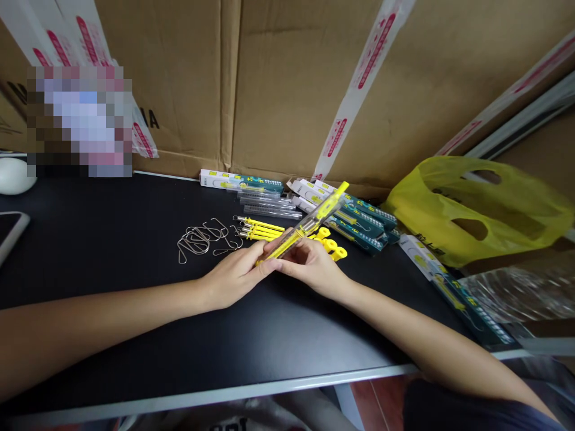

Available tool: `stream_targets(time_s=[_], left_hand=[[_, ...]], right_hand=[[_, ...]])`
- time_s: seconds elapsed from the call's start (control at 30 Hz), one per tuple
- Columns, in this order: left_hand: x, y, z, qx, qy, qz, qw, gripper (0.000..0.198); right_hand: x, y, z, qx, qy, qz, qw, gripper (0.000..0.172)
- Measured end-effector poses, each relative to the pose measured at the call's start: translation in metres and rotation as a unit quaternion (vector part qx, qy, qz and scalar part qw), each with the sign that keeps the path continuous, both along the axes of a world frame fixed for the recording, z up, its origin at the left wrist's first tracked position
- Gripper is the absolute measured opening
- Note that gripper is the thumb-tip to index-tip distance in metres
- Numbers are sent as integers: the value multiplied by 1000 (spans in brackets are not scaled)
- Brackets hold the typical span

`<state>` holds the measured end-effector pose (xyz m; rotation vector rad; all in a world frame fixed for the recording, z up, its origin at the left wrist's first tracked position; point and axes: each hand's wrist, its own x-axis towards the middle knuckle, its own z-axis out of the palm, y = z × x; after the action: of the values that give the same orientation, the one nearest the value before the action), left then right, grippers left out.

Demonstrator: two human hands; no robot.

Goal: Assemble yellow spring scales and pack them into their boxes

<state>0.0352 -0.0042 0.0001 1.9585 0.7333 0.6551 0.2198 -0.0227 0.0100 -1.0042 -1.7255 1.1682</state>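
A clear tubular spring scale (329, 205) with yellow inner parts and a yellow top end is held up slantwise over the table. My left hand (236, 272) is closed around its lower end, thumb along the tube. My right hand (321, 270) also grips the lower part, its fingers partly hidden behind the tube. Just beyond my left hand lie yellow spring inserts (265, 228) with metal ends. Bent metal hooks (202, 238) are heaped to their left. Several yellow end caps (331, 245) lie behind my right hand. Clear plastic tubes (272, 211) lie behind the inserts.
Printed spring scale boxes (363, 218) are piled at the back, with another box (453, 287) at right. A yellow plastic bag (507, 239) and clear wrap (525, 290) stand beside it. Large cardboard (278, 90) walls the black table (112, 239). A phone (11, 233) lies far left.
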Motion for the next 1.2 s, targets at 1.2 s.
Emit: stream_targets(time_s=[1.2], left_hand=[[3,11,-11,-128,-161,67,976,36]], right_hand=[[54,-10,40,205,-518,58,828,11]])
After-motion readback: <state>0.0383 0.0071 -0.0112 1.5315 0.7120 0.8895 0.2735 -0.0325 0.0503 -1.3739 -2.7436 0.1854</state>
